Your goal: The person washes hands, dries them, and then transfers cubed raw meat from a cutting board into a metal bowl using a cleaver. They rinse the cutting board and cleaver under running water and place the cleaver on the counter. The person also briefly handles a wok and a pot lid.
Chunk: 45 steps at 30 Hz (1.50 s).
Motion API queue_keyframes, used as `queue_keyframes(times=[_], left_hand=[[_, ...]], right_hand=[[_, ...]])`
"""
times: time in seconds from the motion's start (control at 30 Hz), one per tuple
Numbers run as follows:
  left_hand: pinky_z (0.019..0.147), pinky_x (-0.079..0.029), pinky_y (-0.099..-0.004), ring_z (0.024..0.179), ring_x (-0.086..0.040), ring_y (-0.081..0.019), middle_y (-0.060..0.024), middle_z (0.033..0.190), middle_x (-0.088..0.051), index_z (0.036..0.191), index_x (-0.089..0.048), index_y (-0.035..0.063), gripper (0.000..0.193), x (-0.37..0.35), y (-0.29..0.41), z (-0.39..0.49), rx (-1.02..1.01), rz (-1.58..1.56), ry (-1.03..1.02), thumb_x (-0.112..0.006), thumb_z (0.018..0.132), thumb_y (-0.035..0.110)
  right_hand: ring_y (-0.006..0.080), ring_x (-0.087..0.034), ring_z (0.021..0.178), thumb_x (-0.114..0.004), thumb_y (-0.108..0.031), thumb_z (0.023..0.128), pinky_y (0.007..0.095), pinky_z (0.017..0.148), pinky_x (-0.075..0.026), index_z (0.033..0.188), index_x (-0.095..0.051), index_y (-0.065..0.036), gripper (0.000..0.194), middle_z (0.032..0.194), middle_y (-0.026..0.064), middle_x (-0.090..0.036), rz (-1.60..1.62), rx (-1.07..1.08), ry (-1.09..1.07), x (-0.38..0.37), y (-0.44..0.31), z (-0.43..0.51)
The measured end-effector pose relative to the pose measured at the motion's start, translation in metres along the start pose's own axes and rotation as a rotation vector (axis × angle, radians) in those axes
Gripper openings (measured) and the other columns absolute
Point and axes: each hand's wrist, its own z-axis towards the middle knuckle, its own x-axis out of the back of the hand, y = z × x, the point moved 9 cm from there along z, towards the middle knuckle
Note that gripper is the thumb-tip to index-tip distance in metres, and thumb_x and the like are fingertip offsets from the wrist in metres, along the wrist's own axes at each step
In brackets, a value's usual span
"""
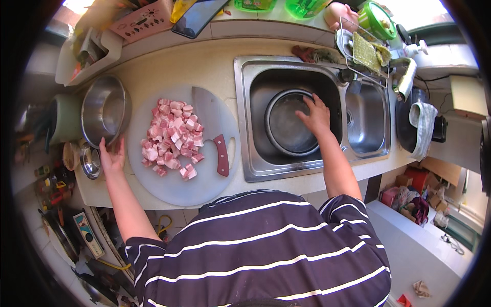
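Note:
On the left, a stainless steel bowl (104, 111) appears tilted, its inside bare. My left hand (113, 155) grips its near edge, with part of the fingers hidden by the bowl. Over the right rim of a round dark metal basin (291, 122) in the sink, my right hand (316, 115) is spread; whether it touches the rim, I cannot tell. Between my arms lies a round white plastic cutting board (172, 193). It carries a heap of diced pork belly (172, 134) and a cleaver (209, 119) with a red-brown handle.
The double-bowl steel sink (241, 153) has a faucet (406, 78) at right. A wire rack holds a sponge (364, 51). Small metal dishes (91, 163) stand near the counter's left edge. A smartphone (197, 17) and green bottles (305, 7) line the back ledge.

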Motion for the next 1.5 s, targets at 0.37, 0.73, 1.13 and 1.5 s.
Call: queue_keyframes(times=[0.37,0.73,1.13,1.5], left_hand=[[0.094,-0.052,-0.0438,0.102,-0.058,-0.0202,-0.0062,0.119,-0.055,0.143,-0.041,0.0119,0.055,0.090,-0.039,-0.149,-0.306,0.111,-0.029,-0.061,0.092,0.013],[0.098,-0.048,-0.0359,0.123,-0.052,-0.0214,-0.0082,0.149,-0.040,0.141,-0.047,0.0067,0.049,0.199,-0.056,-0.260,-0.334,0.113,0.240,-0.053,0.092,0.005],[0.094,-0.051,-0.0330,0.111,-0.059,-0.0166,-0.0057,0.138,-0.049,0.133,-0.055,0.0079,0.039,0.258,-0.045,-0.274,-0.254,-0.040,0.154,-0.053,0.095,0.006],[0.093,-0.049,-0.0316,0.110,-0.060,-0.0150,-0.0031,0.135,-0.055,0.131,-0.056,0.0082,0.039,0.429,0.077,-0.341,-0.461,-0.045,0.312,-0.059,0.092,0.006]], right_hand=[[0.0166,-0.066,0.069,-0.067,-0.033,0.092,0.0319,0.067,-0.052,0.076,-0.075,-0.006,0.033,0.070,0.0046,-0.071,-0.025,-0.147,-0.041,0.016,-0.012,-0.009],[0.0202,-0.066,0.085,-0.066,-0.024,0.092,0.0373,0.086,-0.053,0.127,-0.061,-0.003,0.041,0.092,0.0089,-0.067,0.373,0.523,-0.181,-0.041,-0.103,0.019],[0.0150,-0.061,0.056,-0.064,-0.027,0.096,0.0236,0.058,-0.047,0.081,-0.069,0.004,0.035,0.060,0.0035,-0.063,0.811,0.279,-0.334,-0.016,-0.232,-0.063],[0.0089,-0.063,0.078,-0.063,-0.012,0.095,0.0241,0.072,-0.051,0.102,-0.070,0.003,0.018,0.087,0.0055,-0.069,0.828,0.899,-0.650,-0.060,-0.503,-0.293]])
